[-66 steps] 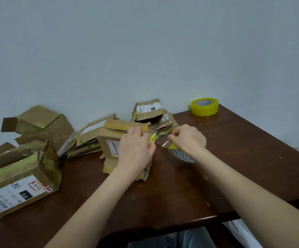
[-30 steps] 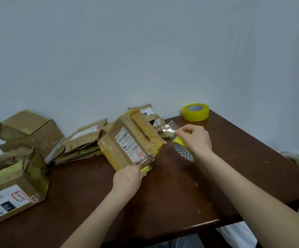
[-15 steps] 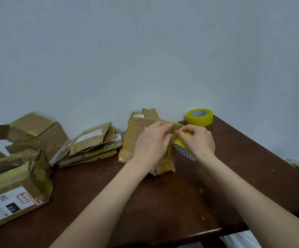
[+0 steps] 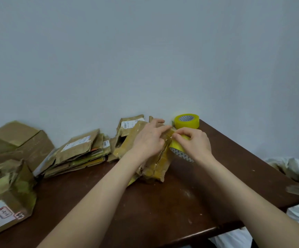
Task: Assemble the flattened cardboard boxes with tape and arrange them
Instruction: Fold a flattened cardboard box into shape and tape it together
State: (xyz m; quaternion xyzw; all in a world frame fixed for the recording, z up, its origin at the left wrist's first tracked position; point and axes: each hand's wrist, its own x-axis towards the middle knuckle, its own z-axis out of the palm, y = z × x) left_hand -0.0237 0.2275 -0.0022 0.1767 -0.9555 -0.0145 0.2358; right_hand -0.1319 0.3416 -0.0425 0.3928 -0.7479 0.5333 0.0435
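Note:
A worn brown cardboard box (image 4: 155, 163) stands tilted on the dark wooden table (image 4: 163, 208), near its back middle. My left hand (image 4: 149, 140) lies on the box's top with fingers stretched out, pressing clear tape against the cardboard. My right hand (image 4: 194, 142) grips a yellow tape roll (image 4: 178, 148) right beside the box, thumb and fingers curled round it. A short strip of clear tape runs from the roll onto the box. The box's top face is mostly hidden by my left hand.
A second yellow tape roll (image 4: 187, 121) sits at the table's back right corner. Flattened boxes (image 4: 78, 151) lie piled left of centre. Assembled boxes stand at far left (image 4: 9, 194) and back left (image 4: 18, 140). White cloth (image 4: 292, 169) lies off the right edge.
The box was lifted and turned in my left hand, then set down. My left hand moved onto its top, and my right hand brought the roll against the box.

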